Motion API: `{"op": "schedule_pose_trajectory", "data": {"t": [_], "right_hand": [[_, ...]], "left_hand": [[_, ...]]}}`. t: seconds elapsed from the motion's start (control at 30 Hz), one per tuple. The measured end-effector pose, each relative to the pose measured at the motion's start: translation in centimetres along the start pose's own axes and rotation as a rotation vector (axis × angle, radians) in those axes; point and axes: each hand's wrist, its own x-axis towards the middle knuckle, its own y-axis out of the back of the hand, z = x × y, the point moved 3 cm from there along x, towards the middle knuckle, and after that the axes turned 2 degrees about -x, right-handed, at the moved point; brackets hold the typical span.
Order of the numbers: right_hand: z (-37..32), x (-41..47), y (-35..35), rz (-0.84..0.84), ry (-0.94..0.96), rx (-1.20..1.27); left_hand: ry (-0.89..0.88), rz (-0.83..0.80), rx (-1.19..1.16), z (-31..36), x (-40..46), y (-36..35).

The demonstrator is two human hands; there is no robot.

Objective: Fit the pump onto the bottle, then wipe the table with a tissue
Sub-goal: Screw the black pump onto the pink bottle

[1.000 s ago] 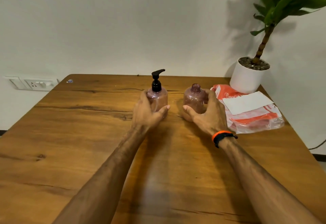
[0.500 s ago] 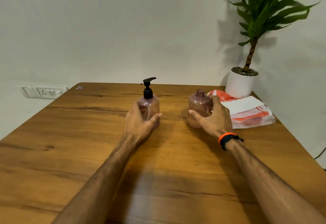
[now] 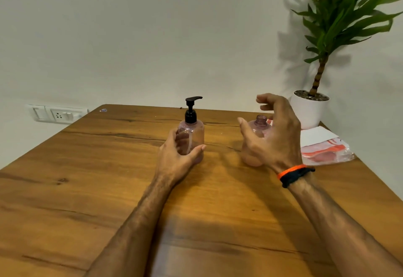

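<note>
A black plastic pump sits screwed on a translucent pink plastic bottle standing mid-table, gripped low by the left hand. Near it to the right stands an uncapped translucent pink bottle, the right hand raised above it, fingers loosely spread, holding nothing. Both rest on the brown wooden table, a tissue pack at its right edge.

**Wood, plastic and a bit of shine**

Here's the tabletop: warm brown wood, dark grain lines, a soft satin sheen. Two tinted see-through plastic bottles, smooth-walled, one capped by a glossy black plastic pump. At the right edge, a crinkly clear plastic packet under matt white paper; behind, a smooth white pot.
</note>
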Motion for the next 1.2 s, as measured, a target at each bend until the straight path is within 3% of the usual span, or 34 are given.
{"op": "schedule_pose_trajectory", "data": {"t": [0.17, 0.43, 0.73, 1.2], "right_hand": [[-2.6, 0.9, -3.4, -0.1, 0.066, 0.0], [-2.7, 1.4, -9.8, -0.391, -0.018, 0.027], [-3.5, 2.0, -11.8, -0.264, -0.064, 0.15], [-2.5, 2.3, -12.1, -0.38, -0.131, 0.404]], "left_hand": [[-0.03, -0.022, -0.032, -0.2, 0.3, 0.2], [-0.036, -0.023, -0.036, -0.3, 0.5, 0.2], [-0.007, -0.047, -0.063, -0.7, 0.9, -0.2], [0.068, -0.21, -0.074, -1.9, 1.1, 1.5]]}}
